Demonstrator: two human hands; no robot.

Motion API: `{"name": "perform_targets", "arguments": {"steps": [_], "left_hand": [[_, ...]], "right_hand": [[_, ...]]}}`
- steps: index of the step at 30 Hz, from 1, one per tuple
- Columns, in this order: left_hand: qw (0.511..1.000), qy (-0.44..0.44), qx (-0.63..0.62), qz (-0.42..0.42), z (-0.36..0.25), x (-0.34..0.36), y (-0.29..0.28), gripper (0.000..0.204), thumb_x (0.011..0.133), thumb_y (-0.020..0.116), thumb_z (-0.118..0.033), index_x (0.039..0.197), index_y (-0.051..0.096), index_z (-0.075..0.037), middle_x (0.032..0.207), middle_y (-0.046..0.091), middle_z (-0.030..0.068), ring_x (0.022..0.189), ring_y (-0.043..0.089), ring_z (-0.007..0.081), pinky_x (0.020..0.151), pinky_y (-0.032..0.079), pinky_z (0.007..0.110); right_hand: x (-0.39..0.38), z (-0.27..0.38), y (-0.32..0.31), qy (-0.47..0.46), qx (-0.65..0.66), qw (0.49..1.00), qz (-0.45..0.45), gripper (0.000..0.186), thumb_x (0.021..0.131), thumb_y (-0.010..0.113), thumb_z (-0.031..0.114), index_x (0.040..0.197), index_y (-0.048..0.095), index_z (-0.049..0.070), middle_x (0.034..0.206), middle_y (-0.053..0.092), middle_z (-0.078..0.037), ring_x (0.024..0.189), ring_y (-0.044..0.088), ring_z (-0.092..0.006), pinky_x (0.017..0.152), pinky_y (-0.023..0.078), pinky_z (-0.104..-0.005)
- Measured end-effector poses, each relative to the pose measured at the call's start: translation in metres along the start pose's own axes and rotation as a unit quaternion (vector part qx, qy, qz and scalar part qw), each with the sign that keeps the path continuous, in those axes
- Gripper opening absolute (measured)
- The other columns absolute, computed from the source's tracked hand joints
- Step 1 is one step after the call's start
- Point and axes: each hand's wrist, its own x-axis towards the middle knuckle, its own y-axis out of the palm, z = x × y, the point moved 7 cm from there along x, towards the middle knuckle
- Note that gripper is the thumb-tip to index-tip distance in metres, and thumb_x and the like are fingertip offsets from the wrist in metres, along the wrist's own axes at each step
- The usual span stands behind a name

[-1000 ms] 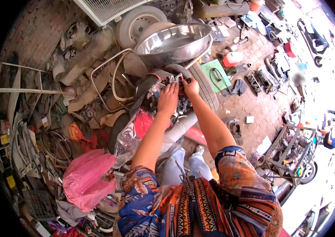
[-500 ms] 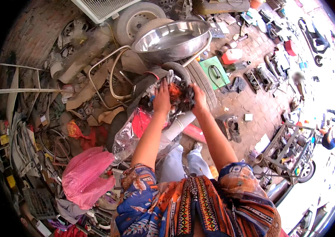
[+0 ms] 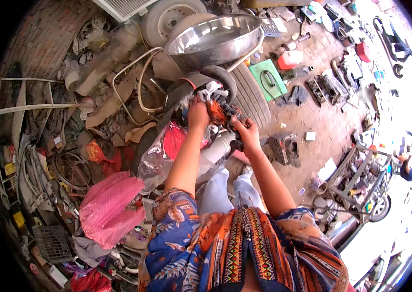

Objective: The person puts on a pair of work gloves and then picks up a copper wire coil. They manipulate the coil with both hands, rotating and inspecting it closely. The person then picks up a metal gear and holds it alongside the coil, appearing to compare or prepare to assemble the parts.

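Note:
My left hand (image 3: 197,115) grips the left side of a tangled bundle (image 3: 216,112) of orange, black and grey strands or cloth. Its fingertips are partly hidden in the tangle. On the right side, my right hand (image 3: 248,134) pinches dark material of the same bundle between thumb and fingers. What the bundle is made of cannot be told. Below it are a pale grey pipe (image 3: 219,147) and a clear plastic bag (image 3: 159,163) with something red in it. A grey-black ring (image 3: 224,80) curves just behind the bundle.
A shiny metal basin (image 3: 210,41) rests on a bent tube frame (image 3: 130,73), near a tire (image 3: 248,92). Scrap lies thick at left, with a pink bag (image 3: 108,209). At right are a green board (image 3: 268,80), shoes (image 3: 283,150) and a loaded metal cart (image 3: 356,182).
My right hand has turned and drawn down and slightly right, now pinching dark material. My left hand has shifted slightly left and down on the bundle. More grey-white material shows at its top.

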Motion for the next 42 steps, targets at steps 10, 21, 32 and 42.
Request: {"name": "perform_targets", "arguments": {"steps": [10,21,32,42], "left_hand": [[0.99,-0.037,-0.096,-0.099,-0.054,-0.034,-0.036,0.093,0.065,0.077,-0.027,0.137,0.026,0.001,0.13,0.038,0.0268,0.124,0.035,0.0428,0.105,0.027,0.047],[0.993,0.034,-0.107,-0.024,-0.021,-0.033,-0.047,0.078,0.071,0.063,-0.001,0.138,0.024,0.0,0.132,0.04,0.0261,0.118,0.043,0.0407,0.097,0.038,0.042],[0.997,0.024,-0.067,-0.026,0.022,-0.044,-0.095,0.073,0.069,0.059,0.002,0.137,0.032,-0.007,0.107,0.059,0.0242,0.096,0.058,0.0391,0.082,0.046,0.043],[0.975,-0.037,-0.219,-0.01,0.015,-0.052,-0.081,0.074,0.069,0.064,0.0,0.136,0.033,-0.005,0.088,0.065,0.0144,0.078,0.064,0.0248,0.073,0.048,0.034]], "right_hand": [[0.002,-0.05,0.028,0.06,-0.015,0.992,0.112,0.028,0.076,0.067,0.016,0.099,0.061,0.001,0.083,0.062,-0.005,0.075,0.056,-0.0122,0.07,0.043,-0.0248],[0.031,-0.086,0.045,0.149,0.16,0.975,0.039,0.042,0.077,0.073,0.028,0.105,0.062,-0.001,0.091,0.064,-0.006,0.078,0.058,-0.0166,0.069,0.047,-0.0317],[0.109,-0.06,-0.021,0.11,0.242,0.955,-0.131,0.02,0.078,0.068,0.012,0.089,0.061,-0.004,0.076,0.064,-0.012,0.059,0.061,-0.0239,0.056,0.051,-0.0361],[0.03,-0.01,0.014,-0.171,-0.168,0.961,-0.136,0.02,0.076,0.068,0.014,0.09,0.062,0.001,0.081,0.064,-0.011,0.075,0.061,-0.0197,0.073,0.048,-0.0312]]}}
